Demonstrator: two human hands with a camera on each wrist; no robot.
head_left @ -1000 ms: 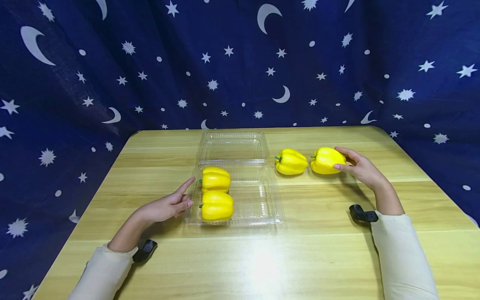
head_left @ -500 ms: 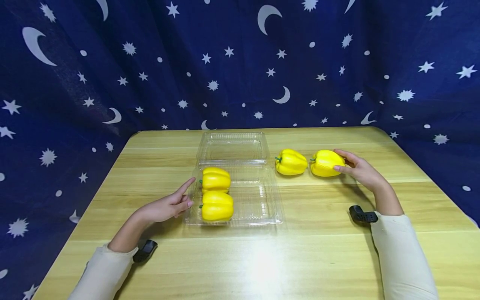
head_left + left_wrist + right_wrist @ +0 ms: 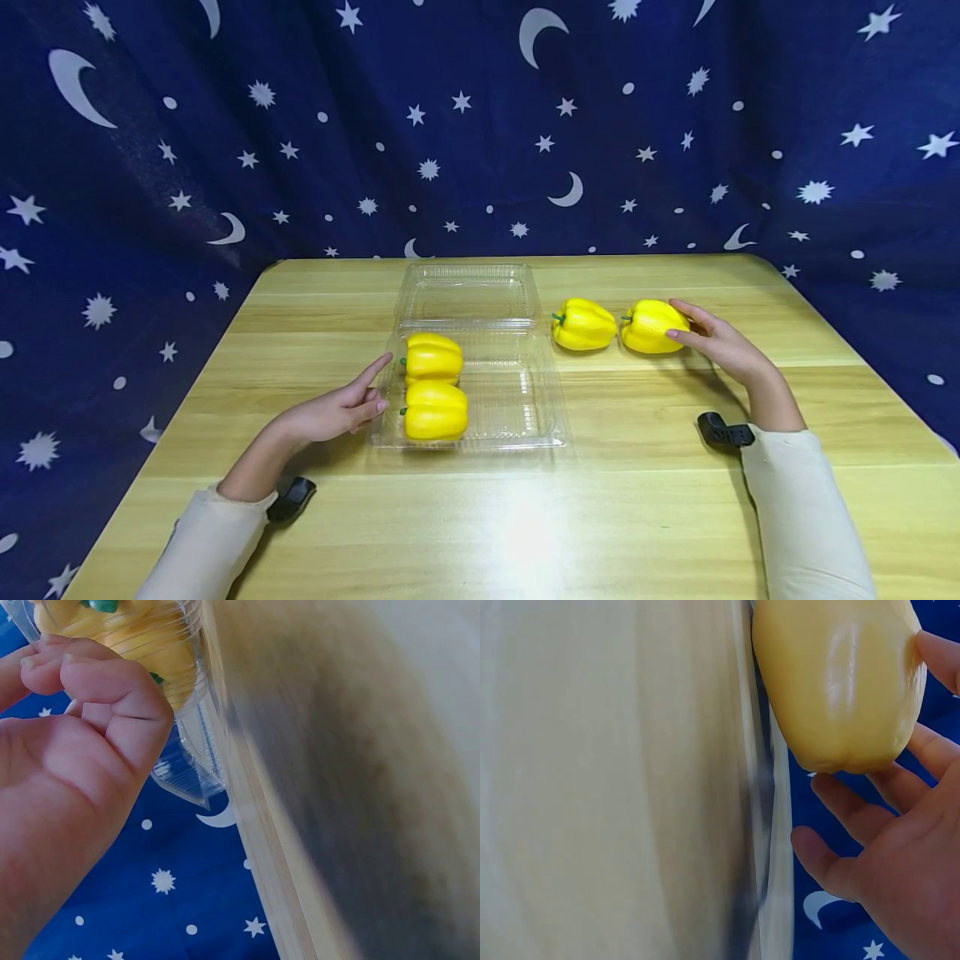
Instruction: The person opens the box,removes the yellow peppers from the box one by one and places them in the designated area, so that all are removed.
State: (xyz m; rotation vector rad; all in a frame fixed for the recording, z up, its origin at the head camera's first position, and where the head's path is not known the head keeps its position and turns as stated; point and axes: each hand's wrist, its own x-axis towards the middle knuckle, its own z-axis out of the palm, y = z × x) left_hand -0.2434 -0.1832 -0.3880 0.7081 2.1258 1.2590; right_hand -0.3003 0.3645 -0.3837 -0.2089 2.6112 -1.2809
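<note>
At its left edge, the clear plastic clamshell container [image 3: 498,400] is touched by my left hand [image 3: 322,417], index finger stretched along the rim and thumb nearer me. The other fingers bend toward the palm in the left wrist view, beside the container wall. Two yellow bell peppers, a rear one [image 3: 433,358] and a front one [image 3: 436,411], lie in its left half, stems pointing left. On the table to the right, my right hand [image 3: 723,342] holds another yellow bell pepper [image 3: 651,327] by its blunt end, between thumb and fingers. A further yellow bell pepper [image 3: 583,325] lies just left of it.
The container's lid [image 3: 468,293] lies folded back behind its base. Everything stands on a light wooden table [image 3: 600,500]. A dark blue curtain [image 3: 480,133] with moons and stars hangs behind and at the sides.
The bell pepper in my right hand has come slightly lower and nearer, then stayed put. My left hand and the peppers in the container have not moved.
</note>
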